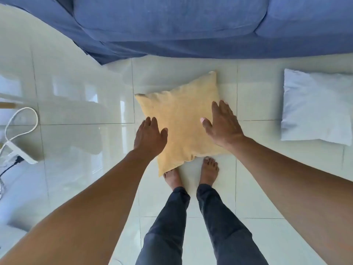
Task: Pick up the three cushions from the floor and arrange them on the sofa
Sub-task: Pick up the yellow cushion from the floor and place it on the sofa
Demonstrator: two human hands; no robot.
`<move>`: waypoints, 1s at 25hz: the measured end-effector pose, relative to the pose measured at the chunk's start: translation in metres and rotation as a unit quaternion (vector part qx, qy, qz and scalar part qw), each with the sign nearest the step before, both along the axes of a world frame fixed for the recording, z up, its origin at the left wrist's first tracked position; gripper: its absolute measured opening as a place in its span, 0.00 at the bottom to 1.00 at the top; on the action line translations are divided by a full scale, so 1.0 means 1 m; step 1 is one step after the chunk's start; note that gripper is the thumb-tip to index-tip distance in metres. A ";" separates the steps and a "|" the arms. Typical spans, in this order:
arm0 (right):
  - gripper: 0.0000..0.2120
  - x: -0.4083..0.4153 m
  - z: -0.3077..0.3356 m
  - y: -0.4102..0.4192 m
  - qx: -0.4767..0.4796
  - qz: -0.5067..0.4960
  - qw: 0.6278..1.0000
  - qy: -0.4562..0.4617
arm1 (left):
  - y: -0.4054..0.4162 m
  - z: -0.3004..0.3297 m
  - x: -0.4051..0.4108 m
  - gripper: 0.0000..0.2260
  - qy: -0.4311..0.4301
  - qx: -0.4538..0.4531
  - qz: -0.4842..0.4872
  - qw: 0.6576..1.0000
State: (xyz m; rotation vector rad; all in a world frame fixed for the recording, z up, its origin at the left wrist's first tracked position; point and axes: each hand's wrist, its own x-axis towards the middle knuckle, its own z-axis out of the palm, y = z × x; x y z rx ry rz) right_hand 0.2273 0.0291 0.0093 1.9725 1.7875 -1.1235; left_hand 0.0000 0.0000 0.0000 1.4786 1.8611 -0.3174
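Yellow cushion point(181, 121) on the floor point(86, 142) before the blue sofa point(172, 25), left hand point(149, 138) and right hand point(222, 127) spread open at its sides, perhaps touching, white cushion point(315, 106) well apart to the right

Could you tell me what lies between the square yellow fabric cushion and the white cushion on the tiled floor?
Only bare glossy tile separates the yellow cushion from the white cushion in the head view.

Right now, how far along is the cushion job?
Nothing looks done: the visible part of the blue sofa holds no loose cushion. In hand: the left hand and right hand, both open, reach over either side of the yellow cushion, which lies on the floor by the feet. Left: the white cushion lies on the tiles to the right. A third cushion is out of view.
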 end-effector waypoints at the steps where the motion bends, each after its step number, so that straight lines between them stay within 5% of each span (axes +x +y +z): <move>1: 0.33 0.002 -0.023 0.005 0.001 -0.001 1.000 -0.005 | 0.003 -0.022 -0.001 0.21 0.003 -0.007 0.007 1.000; 5: 0.35 0.011 -0.122 0.022 -0.025 -0.036 0.999 -0.005 | 0.010 -0.121 -0.009 0.20 0.000 -0.032 0.066 0.997; 9: 0.41 0.018 -0.198 0.039 -0.042 -0.152 0.988 -0.001 | 0.017 -0.191 -0.022 0.28 -0.014 -0.050 0.247 0.968; 12: 0.48 0.023 -0.245 0.045 -0.088 -0.318 0.944 0.004 | 0.020 -0.227 -0.033 0.35 -0.095 -0.106 0.502 0.853; 15: 0.53 0.026 -0.262 0.041 -0.129 -0.442 0.884 0.079 | 0.016 -0.246 -0.044 0.36 -0.185 -0.141 0.589 0.774; 19: 0.58 0.028 -0.251 0.034 -0.133 -0.491 0.850 0.134 | 0.011 -0.232 -0.039 0.37 -0.209 -0.137 0.590 0.767; 25: 0.39 0.038 -0.147 0.019 -0.091 -0.508 0.837 0.183 | 0.007 -0.132 -0.028 0.30 -0.216 -0.120 0.589 0.770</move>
